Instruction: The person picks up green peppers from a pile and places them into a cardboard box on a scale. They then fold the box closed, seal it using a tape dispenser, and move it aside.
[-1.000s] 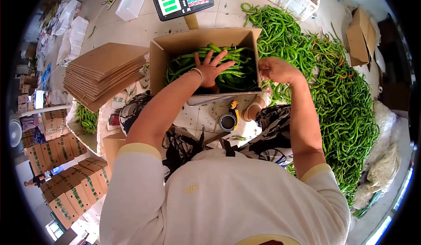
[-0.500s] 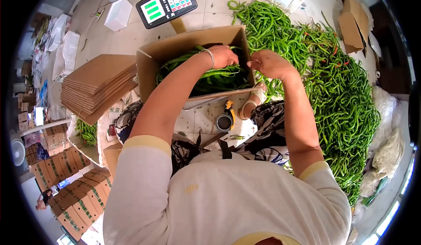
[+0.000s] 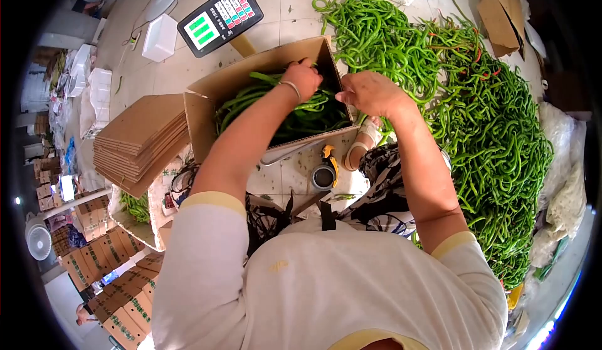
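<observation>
My left hand [image 3: 302, 80] reaches into an open cardboard box [image 3: 251, 57], over long green peppers [image 3: 244, 102]. Its fingers are bent, and their tips are mostly hidden, so what they hold cannot be made out. Just past the box's right wall is my right hand [image 3: 371, 92], with its fingers curled and the thumb toward the box. Whether anything sits between those fingers is too small to tell. Beyond the right hand, a large heap of green peppers [image 3: 495, 156] with a few red ones covers the floor.
A scale display [image 3: 219, 19] stands behind the box. Flat cardboard sheets [image 3: 141, 140] are stacked at its left. A tape dispenser [image 3: 324, 176] lies before my feet. Packed cartons [image 3: 128, 318], a fan [image 3: 39, 242] and a distant person [image 3: 83, 314] are at the lower left.
The view has shifted slightly. My left hand has moved left and a little deeper over the peppers in the box. My right hand stays beside the box's right wall.
</observation>
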Action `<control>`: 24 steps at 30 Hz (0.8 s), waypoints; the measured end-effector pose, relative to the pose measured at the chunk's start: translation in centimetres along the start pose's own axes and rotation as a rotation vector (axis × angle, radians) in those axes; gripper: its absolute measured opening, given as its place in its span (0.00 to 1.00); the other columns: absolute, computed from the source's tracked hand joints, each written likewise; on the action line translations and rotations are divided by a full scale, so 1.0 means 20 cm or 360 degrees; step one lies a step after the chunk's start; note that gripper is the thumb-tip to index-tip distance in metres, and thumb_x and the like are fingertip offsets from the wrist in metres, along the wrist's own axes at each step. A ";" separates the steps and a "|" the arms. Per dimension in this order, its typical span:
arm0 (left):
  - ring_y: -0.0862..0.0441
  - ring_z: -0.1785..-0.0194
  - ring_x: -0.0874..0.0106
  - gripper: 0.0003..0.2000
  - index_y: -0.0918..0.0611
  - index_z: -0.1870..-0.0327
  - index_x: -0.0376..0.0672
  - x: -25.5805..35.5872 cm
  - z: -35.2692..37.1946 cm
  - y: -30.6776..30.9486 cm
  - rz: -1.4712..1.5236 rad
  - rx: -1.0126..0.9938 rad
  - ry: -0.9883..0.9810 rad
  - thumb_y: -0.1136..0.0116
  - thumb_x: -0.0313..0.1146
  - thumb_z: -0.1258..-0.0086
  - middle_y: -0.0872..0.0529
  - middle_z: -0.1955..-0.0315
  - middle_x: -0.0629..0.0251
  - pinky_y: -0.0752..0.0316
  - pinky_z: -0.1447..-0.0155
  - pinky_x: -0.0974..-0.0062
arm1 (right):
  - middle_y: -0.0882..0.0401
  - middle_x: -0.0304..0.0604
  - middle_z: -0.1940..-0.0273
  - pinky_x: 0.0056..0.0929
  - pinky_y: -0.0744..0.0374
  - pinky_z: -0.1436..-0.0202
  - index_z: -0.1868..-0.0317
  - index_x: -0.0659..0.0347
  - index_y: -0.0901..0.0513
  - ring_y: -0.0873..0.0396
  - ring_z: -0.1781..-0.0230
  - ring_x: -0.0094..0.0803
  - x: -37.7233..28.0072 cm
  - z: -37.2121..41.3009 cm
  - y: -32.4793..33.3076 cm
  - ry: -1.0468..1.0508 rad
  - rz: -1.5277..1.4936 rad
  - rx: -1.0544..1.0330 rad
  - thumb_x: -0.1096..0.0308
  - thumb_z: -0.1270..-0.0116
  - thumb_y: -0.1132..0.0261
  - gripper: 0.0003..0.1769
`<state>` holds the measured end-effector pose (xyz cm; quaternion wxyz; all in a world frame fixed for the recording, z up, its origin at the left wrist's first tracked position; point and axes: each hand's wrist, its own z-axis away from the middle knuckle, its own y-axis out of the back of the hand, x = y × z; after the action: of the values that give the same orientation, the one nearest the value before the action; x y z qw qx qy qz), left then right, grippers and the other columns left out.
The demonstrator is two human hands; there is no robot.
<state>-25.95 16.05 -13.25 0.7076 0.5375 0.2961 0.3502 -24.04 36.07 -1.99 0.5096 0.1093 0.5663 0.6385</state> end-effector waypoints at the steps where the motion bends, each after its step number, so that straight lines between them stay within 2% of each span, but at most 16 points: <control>1: 0.27 0.48 0.64 0.10 0.16 0.61 0.48 0.02 -0.01 -0.03 -0.0073 0.0052 0.0051 0.37 0.39 0.40 0.17 0.62 0.70 0.28 0.47 0.63 | 0.17 0.54 0.61 0.44 0.22 0.52 0.63 0.63 0.17 0.20 0.56 0.51 -0.01 0.00 0.01 -0.0007 0.0021 -0.0028 0.53 0.36 0.37 0.19; 5: 0.27 0.51 0.62 0.10 0.17 0.59 0.47 0.02 0.01 -0.06 0.0296 0.0158 0.0133 0.38 0.37 0.41 0.18 0.63 0.67 0.27 0.49 0.64 | 0.17 0.56 0.61 0.44 0.23 0.51 0.63 0.65 0.16 0.20 0.55 0.51 -0.03 0.00 0.02 -0.0054 0.0064 -0.0102 0.53 0.36 0.37 0.20; 6: 0.25 0.49 0.59 0.10 0.17 0.57 0.45 -0.01 0.03 -0.04 0.0474 0.0163 0.0082 0.39 0.35 0.39 0.17 0.58 0.63 0.27 0.46 0.65 | 0.19 0.55 0.64 0.44 0.24 0.54 0.65 0.65 0.18 0.21 0.58 0.52 -0.01 0.00 0.00 0.0013 0.0023 -0.0043 0.53 0.36 0.37 0.20; 8: 0.24 0.47 0.59 0.10 0.18 0.56 0.44 -0.07 0.08 -0.02 0.0936 0.0672 -0.0081 0.39 0.33 0.37 0.18 0.53 0.60 0.27 0.43 0.65 | 0.21 0.55 0.70 0.46 0.26 0.59 0.70 0.64 0.20 0.23 0.63 0.55 0.04 -0.02 -0.03 0.0149 -0.0057 0.0085 0.52 0.35 0.36 0.20; 9: 0.23 0.45 0.59 0.10 0.18 0.55 0.43 -0.09 0.12 -0.02 0.1164 0.0923 -0.0170 0.39 0.33 0.36 0.18 0.50 0.59 0.28 0.42 0.65 | 0.20 0.55 0.68 0.45 0.25 0.57 0.68 0.64 0.19 0.22 0.61 0.54 0.02 -0.01 -0.02 0.0101 -0.0059 0.0024 0.53 0.36 0.37 0.20; 10: 0.23 0.43 0.58 0.11 0.19 0.53 0.42 -0.11 0.21 0.09 0.1094 0.0933 -0.0044 0.40 0.30 0.35 0.19 0.46 0.57 0.29 0.39 0.66 | 0.19 0.56 0.65 0.45 0.24 0.54 0.67 0.64 0.17 0.21 0.59 0.53 0.00 0.01 0.01 0.0052 -0.0062 -0.0038 0.53 0.36 0.37 0.19; 11: 0.23 0.44 0.58 0.11 0.19 0.53 0.41 -0.12 0.29 0.20 0.1313 0.0897 0.0172 0.40 0.29 0.35 0.19 0.47 0.57 0.28 0.40 0.66 | 0.18 0.56 0.62 0.44 0.23 0.52 0.65 0.64 0.16 0.20 0.56 0.53 -0.02 0.02 0.03 0.0008 -0.0062 -0.0100 0.53 0.36 0.37 0.19; 15: 0.22 0.44 0.56 0.14 0.19 0.50 0.42 -0.22 0.55 0.18 0.0884 0.0878 0.0292 0.38 0.28 0.37 0.19 0.47 0.56 0.27 0.40 0.64 | 0.20 0.55 0.64 0.44 0.26 0.55 0.65 0.64 0.18 0.22 0.59 0.52 0.04 -0.01 -0.01 0.0126 -0.0040 -0.0064 0.52 0.35 0.37 0.19; 16: 0.22 0.44 0.56 0.14 0.20 0.50 0.42 -0.23 0.59 0.14 0.0788 0.0851 0.0292 0.38 0.28 0.37 0.19 0.47 0.56 0.27 0.40 0.64 | 0.20 0.56 0.62 0.43 0.26 0.53 0.65 0.65 0.18 0.22 0.57 0.52 0.04 -0.01 -0.01 0.0099 -0.0038 -0.0088 0.52 0.35 0.37 0.20; 19: 0.22 0.45 0.58 0.14 0.20 0.50 0.44 -0.24 0.68 0.07 0.0556 0.1035 0.0444 0.39 0.30 0.38 0.18 0.47 0.60 0.26 0.44 0.63 | 0.20 0.56 0.62 0.43 0.26 0.54 0.65 0.65 0.18 0.22 0.57 0.52 0.03 -0.01 -0.01 0.0095 0.0002 -0.0115 0.52 0.35 0.37 0.21; 23: 0.24 0.42 0.55 0.15 0.21 0.49 0.41 -0.23 0.74 0.13 0.1010 0.0990 0.0907 0.39 0.27 0.37 0.20 0.46 0.55 0.28 0.39 0.62 | 0.21 0.52 0.73 0.41 0.25 0.64 0.70 0.66 0.19 0.21 0.69 0.46 0.02 -0.01 -0.02 0.0126 -0.0013 -0.0071 0.54 0.34 0.37 0.20; 24: 0.25 0.41 0.54 0.15 0.21 0.48 0.41 -0.22 0.72 0.13 0.0939 0.1032 0.0725 0.39 0.27 0.37 0.20 0.46 0.55 0.29 0.38 0.62 | 0.24 0.49 0.80 0.38 0.26 0.71 0.73 0.67 0.21 0.22 0.79 0.40 0.01 -0.01 -0.02 0.0089 -0.0149 -0.0082 0.56 0.34 0.37 0.20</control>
<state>-17.42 4.92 -7.03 0.2919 0.7008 0.3723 0.5340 -24.16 36.06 -2.46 0.5255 0.0516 0.5681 0.6312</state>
